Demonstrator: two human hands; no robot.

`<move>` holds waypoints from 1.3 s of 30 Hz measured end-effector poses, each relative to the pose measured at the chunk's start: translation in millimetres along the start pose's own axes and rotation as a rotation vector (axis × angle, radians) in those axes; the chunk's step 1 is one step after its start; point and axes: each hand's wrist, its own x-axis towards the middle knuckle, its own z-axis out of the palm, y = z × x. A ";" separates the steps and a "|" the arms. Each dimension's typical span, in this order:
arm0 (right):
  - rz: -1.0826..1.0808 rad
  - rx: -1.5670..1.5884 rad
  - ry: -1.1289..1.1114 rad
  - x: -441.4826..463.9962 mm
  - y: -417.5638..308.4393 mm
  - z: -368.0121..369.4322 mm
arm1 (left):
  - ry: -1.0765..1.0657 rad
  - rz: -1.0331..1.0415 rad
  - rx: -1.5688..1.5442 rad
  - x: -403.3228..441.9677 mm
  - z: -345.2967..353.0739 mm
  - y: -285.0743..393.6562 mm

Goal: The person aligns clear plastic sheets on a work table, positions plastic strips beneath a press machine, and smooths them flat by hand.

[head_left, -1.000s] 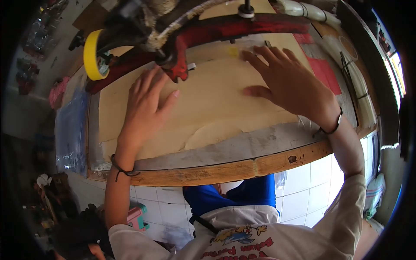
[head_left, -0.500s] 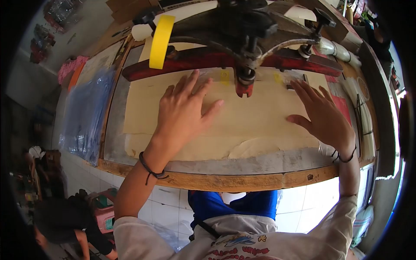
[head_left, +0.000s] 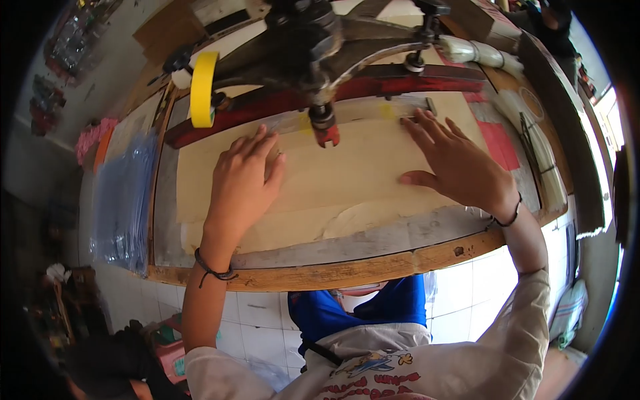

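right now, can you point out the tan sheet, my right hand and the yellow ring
Tan sheet (head_left: 340, 175): head view, bare middle between the hands
Right hand (head_left: 457, 158): head view, back of the hand
Yellow ring (head_left: 202, 92): head view, outer band

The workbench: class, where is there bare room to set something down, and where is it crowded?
Free: the tan sheet between left hand and right hand, nearer than the red tip; the grey strip between sheet and wooden edge. Crowded: the far side, with red bar and yellow ring.

Tan sheet (head_left: 340, 177), yellow ring (head_left: 203, 93)
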 end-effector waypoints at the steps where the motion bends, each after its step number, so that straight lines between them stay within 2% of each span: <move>1: -0.003 0.001 0.013 -0.6 1.4 4.7 | -0.024 -0.026 0.011 0.6 0.2 4.0; 3: 0.001 0.070 0.022 -1.3 1.0 3.7 | -0.073 -0.082 0.042 -0.5 -1.5 9.8; 9: 0.041 0.094 0.011 -2.7 0.5 6.2 | -0.043 -0.021 0.207 -6.1 7.3 11.0; 15: 0.033 0.089 0.010 -1.9 -0.2 6.2 | -0.040 -0.016 0.228 -5.9 3.8 16.9; 21: -0.004 0.010 0.067 -2.7 -0.9 9.1 | -0.147 -0.081 0.181 -5.7 -0.8 19.5; 39: 0.061 0.071 -0.004 -2.6 -4.8 1.4 | -0.118 -0.064 0.224 -6.1 5.5 19.2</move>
